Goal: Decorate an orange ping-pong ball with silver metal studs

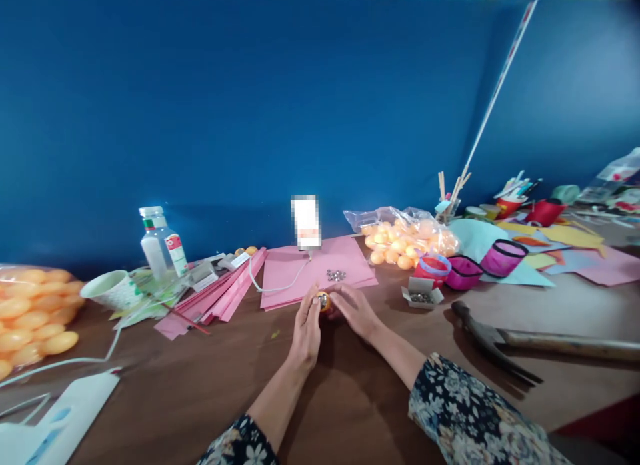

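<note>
Head view: orange-and-silver round piece is held by the fingers of the left hand, at the near edge of the pink paper on the bench. Right hand is placed close beside it; whether its fingers grip can't be told. Metal studs are piled on the paper; open white box and hammer are laid right of it.

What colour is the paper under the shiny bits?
Pink paper, best seen in the head view.
</note>
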Demonstrator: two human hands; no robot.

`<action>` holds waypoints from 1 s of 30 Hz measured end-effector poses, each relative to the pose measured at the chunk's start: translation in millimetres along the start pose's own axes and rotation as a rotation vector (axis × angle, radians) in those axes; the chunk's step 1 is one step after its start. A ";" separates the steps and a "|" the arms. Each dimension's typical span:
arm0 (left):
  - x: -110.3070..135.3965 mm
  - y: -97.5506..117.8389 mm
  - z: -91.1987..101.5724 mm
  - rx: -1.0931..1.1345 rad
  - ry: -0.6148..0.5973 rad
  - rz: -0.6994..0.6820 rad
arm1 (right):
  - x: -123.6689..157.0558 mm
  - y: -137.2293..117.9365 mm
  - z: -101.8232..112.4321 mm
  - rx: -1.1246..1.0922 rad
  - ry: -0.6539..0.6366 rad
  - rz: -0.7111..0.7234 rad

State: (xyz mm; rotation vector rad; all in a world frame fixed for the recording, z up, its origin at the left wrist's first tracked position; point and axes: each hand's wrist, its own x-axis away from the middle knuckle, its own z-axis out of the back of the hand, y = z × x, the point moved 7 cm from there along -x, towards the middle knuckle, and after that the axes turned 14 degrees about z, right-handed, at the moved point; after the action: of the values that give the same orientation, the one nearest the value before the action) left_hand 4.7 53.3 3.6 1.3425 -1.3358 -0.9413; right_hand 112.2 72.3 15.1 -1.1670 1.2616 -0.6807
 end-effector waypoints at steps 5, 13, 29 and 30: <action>0.0 1.6 -3.6 0.055 -0.020 0.046 | 0.5 -0.6 2.5 -0.039 0.054 0.017; -0.4 0.4 -2.8 0.068 -0.018 0.093 | -1.1 2.2 -2.2 -0.125 0.061 -0.005; 0.5 -3.0 -6.5 0.084 -0.045 0.145 | -0.9 -5.5 7.3 0.027 0.035 0.045; -0.5 -4.5 -4.9 0.102 -0.022 0.146 | -3.3 -7.3 13.3 0.087 0.060 0.062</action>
State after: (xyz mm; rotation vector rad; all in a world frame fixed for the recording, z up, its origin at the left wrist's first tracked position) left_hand 10.3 53.9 0.2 1.2942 -1.4941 -0.7997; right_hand 125.5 76.8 21.7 -1.0388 1.3005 -0.7219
